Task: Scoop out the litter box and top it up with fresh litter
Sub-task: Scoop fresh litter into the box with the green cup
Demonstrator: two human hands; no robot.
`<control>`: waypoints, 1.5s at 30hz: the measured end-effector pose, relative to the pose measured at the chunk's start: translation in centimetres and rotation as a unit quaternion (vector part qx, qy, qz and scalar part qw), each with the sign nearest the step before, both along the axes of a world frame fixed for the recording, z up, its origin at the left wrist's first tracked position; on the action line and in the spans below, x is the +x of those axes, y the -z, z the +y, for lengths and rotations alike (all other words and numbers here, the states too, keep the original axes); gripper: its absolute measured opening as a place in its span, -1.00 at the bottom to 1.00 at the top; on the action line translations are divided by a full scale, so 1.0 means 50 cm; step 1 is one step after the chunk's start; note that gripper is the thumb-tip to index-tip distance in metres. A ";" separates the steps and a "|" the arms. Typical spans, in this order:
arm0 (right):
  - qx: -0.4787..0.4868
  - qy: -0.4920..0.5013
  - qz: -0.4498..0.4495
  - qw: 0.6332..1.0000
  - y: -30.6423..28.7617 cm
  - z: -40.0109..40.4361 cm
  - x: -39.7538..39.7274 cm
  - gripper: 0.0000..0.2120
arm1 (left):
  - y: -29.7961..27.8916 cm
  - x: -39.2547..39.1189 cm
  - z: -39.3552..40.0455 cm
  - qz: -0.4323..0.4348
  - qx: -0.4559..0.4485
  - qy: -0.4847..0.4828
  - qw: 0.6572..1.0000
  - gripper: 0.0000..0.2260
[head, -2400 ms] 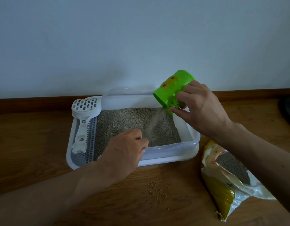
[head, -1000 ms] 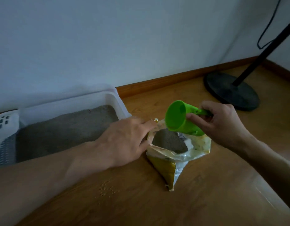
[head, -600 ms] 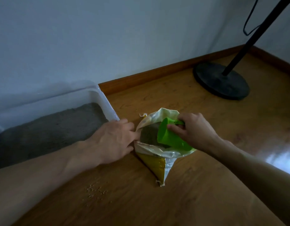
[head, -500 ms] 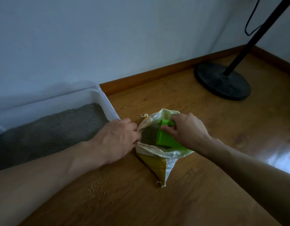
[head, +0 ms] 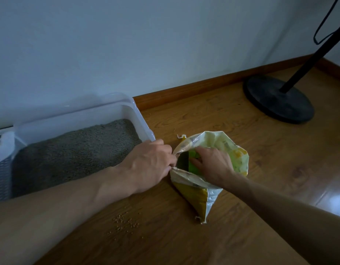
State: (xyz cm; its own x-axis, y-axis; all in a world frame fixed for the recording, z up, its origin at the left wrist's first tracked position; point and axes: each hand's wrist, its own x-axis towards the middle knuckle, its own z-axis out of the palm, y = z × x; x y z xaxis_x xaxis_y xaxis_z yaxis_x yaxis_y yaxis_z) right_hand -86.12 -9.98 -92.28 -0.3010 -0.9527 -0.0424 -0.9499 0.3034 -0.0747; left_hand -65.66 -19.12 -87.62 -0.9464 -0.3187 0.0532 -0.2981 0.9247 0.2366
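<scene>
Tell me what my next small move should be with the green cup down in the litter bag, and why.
Probably push the green cup forward to fill it, then lift it out level. Your right hand has it inside the litter bag, your left hand pinches the bag's edge open, and the litter box sits just left, ready for more.

Home interior, a room corner at floor level. Wood-look laminate floor with a brown wooden baseboard running along a plain pale painted wall. White plastic litter box filled with grey litter sits on the floor against the wall, so a pet household. Black round base of a floor stand with slanted pole and a hanging cable near the corner. Dim daylight, glare patch on the floor at right.
</scene>
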 end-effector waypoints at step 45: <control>-0.236 0.084 -0.499 0.830 -0.134 0.087 -0.023 -0.66 | -0.017 0.052 0.003 -0.042 -0.030 -0.023 0.998 -0.67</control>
State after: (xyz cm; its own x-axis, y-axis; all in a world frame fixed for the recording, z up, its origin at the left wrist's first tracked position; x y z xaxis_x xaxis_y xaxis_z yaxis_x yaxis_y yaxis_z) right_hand -87.27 -5.63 -85.59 -0.4711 -0.8819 0.0149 -0.2912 0.1396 -0.9464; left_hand -63.05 -18.98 -86.75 -0.9330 -0.3598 -0.0057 -0.3563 0.9216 0.1541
